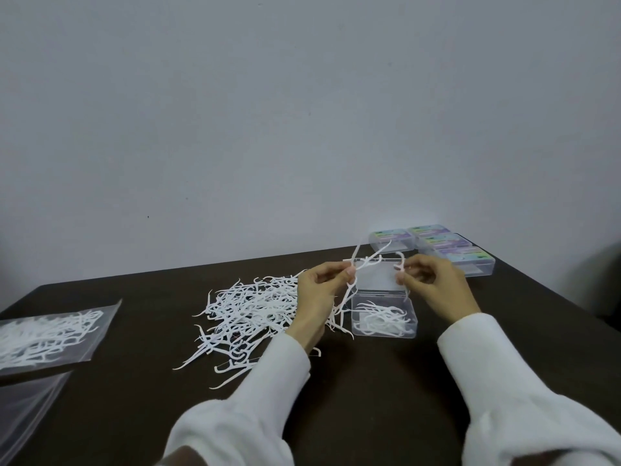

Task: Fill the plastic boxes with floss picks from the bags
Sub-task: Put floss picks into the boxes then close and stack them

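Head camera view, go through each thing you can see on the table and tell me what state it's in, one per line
Open plastic box: lid up, a few picks inside.
Closed boxes: lids shut, grouped at the table's far right.
Loose floss picks: heaped on the table left of the open box.
Bag of picks: flat, holds picks.
Empty bag: flat, at the near left edge.
Left hand: pinching picks above the box.
Right hand: pinching one pick.

Dark brown table (386, 398) — matte top, pale grey wall (302, 112) behind — one small dark speck (148, 216)

Matt dark table (403, 381); clear glossy plastic box (384, 326); matt white plastic picks (255, 311).
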